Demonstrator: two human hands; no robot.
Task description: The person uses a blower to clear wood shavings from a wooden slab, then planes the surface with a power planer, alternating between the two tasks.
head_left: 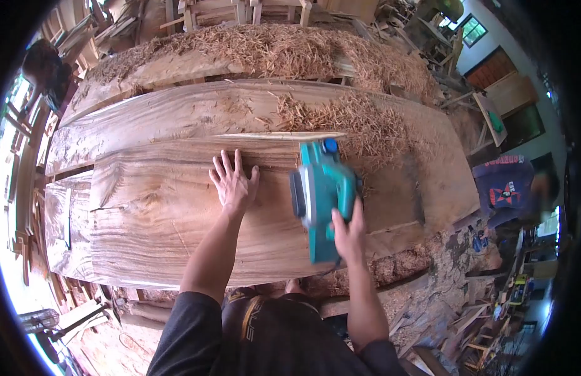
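Observation:
My right hand (350, 235) is wrapped round the rear handle of a teal electric planer (325, 197) with a blue knob at its far end. The planer is over the right part of a broad wooden board (159, 207) with dark wavy grain; whether its sole touches the wood cannot be told. Left of the planer, my left hand (235, 185) lies on the board with its fingers spread and holds nothing. Curled wood shavings (372, 135) are heaped just beyond the planer.
Another long plank (171, 116) lies behind the board, and a thick bank of shavings (265, 53) covers the wood farther back. A person in a dark blue shirt (506, 188) is at the right. A fan (40, 321) stands at lower left, and scrap wood surrounds the work area.

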